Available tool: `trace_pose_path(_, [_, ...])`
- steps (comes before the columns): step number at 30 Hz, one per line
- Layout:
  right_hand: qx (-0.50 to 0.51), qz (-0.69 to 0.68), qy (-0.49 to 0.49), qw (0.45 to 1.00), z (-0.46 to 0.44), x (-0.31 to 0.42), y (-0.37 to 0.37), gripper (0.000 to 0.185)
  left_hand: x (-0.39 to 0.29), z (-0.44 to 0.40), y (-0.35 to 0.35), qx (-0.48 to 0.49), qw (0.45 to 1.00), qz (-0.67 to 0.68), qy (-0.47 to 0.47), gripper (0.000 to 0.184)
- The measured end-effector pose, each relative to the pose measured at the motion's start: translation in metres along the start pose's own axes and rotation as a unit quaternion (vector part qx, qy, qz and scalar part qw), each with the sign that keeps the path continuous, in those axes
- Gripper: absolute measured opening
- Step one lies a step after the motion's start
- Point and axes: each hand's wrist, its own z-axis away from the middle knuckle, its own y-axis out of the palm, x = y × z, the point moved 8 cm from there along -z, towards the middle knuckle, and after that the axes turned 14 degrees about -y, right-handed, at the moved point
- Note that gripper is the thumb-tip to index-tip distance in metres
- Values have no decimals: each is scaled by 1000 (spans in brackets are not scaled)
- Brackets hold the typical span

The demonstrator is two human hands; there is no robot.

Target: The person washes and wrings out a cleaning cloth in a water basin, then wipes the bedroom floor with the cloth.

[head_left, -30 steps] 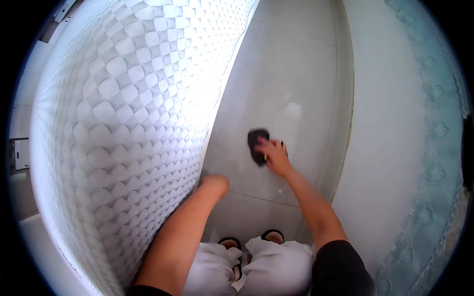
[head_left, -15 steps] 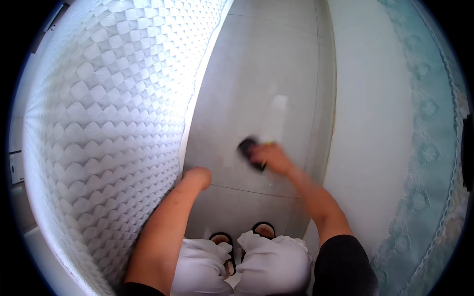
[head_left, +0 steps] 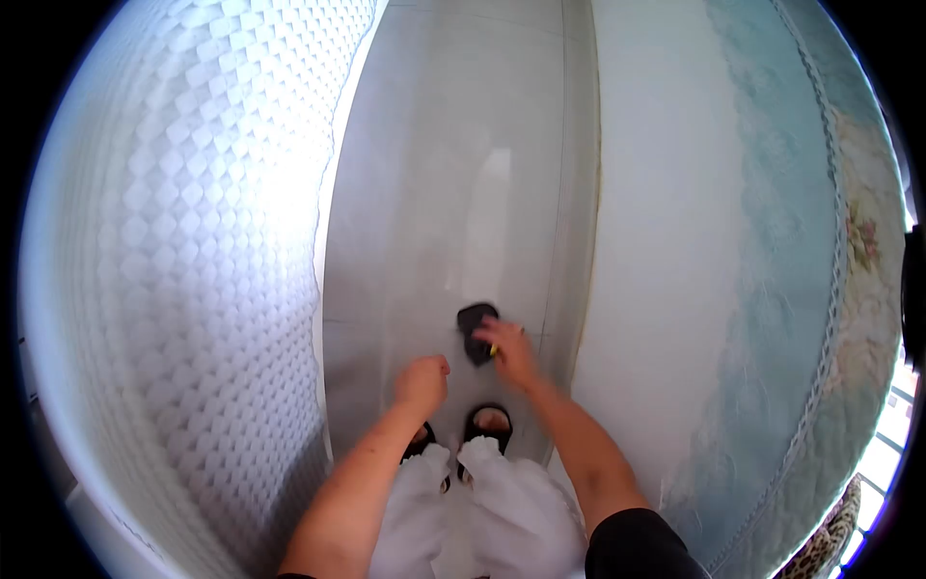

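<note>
A dark, flat object (head_left: 476, 328) with a bit of yellow at its right side is near the floor, ahead of my feet. My right hand (head_left: 511, 351) is on its right side with the fingers bent over it; the fingers are slightly blurred. To the left, my left hand (head_left: 424, 383) hangs above the floor, its fingers curled in, and nothing shows in it. The two hands are apart.
Grey tiled floor (head_left: 434, 174) runs between a white quilted surface (head_left: 222, 241) on the left and a white panel (head_left: 656, 222) with teal lace-like fabric (head_left: 772, 241) on the right. My sandalled feet (head_left: 491, 421) are below my hands.
My right hand and the dark object have come nearer to my feet. My left hand has moved away from the quilted surface, over the floor. The view has shifted to the right.
</note>
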Motion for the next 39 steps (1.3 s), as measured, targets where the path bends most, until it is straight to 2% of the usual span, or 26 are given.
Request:
trace_pose_path(2, [-30, 113, 29, 993, -28, -14, -39, 66, 7, 0, 16, -3, 1000, -10, 10, 17])
trace_pose_path(4, [-44, 169, 45, 984, -44, -61, -59, 69, 5, -7, 13, -20, 998, -45, 36, 16])
trace_pose_path(5, [-22, 220, 64, 973, -57, -85, -67, 70, 0, -20, 10, -38, 995, -58, 68, 15])
trace_pose_path(7, [29, 228, 151, 961, -66, -128, -66, 70, -8, -39, -4, -85, 987, -51, 126, 14])
trace_pose_path(9, [-32, 252, 143, 957, -48, -121, -61, 70, -30, -43, -26, -134, 972, -1, 195, 14])
trace_pose_path(11, [-62, 256, 158, 952, -20, -97, -56, 68, -40, -39, -29, -106, 977, 21, 185, 13])
trace_pose_path(13, [-64, 248, 164, 953, 42, -55, -15, 65, -39, -24, -30, -84, 979, 27, 186, 12])
trace_pose_path(14, [-62, 254, 152, 953, 68, -42, 6, 63, -37, -15, -28, -73, 978, 27, 196, 11])
trace_pose_path(17, [62, 246, 138, 957, 85, -14, 25, 62, -34, 3, -17, -60, 974, 65, 209, 11])
trace_pose_path(19, [40, 302, 97, 947, 46, -41, 2, 57, -35, 10, -13, -57, 971, 87, 213, 10])
trace_pose_path(20, [-5, 295, 81, 952, 20, -66, -15, 56, -38, 17, -13, -56, 971, 91, 213, 10])
trace_pose_path(21, [-2, 262, 94, 960, -3, -87, -35, 57, -38, 21, -11, -53, 972, 95, 209, 10])
trace_pose_path(23, [45, 260, 188, 946, -32, -108, -74, 64, -38, 27, -12, -78, 961, 89, 250, 9])
trace_pose_path(24, [27, 243, 203, 948, -25, -109, -72, 65, -39, 30, -14, -90, 954, 83, 272, 9])
trace_pose_path(29, [-46, 249, 280, 926, 72, -59, -10, 73, -32, 32, -19, -48, 962, 134, 234, 9])
trace_pose_path(31, [12, 278, 281, 918, 109, -24, 19, 71, -34, 34, -16, -39, 962, 135, 234, 9])
trace_pose_path(34, [56, -10, 294, 954, 111, 0, 13, 68, -34, 36, -16, -40, 961, 126, 242, 10])
trace_pose_path(37, [-33, -104, 320, 941, 96, -13, -13, 68, -30, 36, -21, -61, 959, 127, 245, 10])
trace_pose_path(39, [-175, 38, 238, 955, 83, -20, -39, 70, -24, 34, -23, -63, 960, 131, 238, 10])
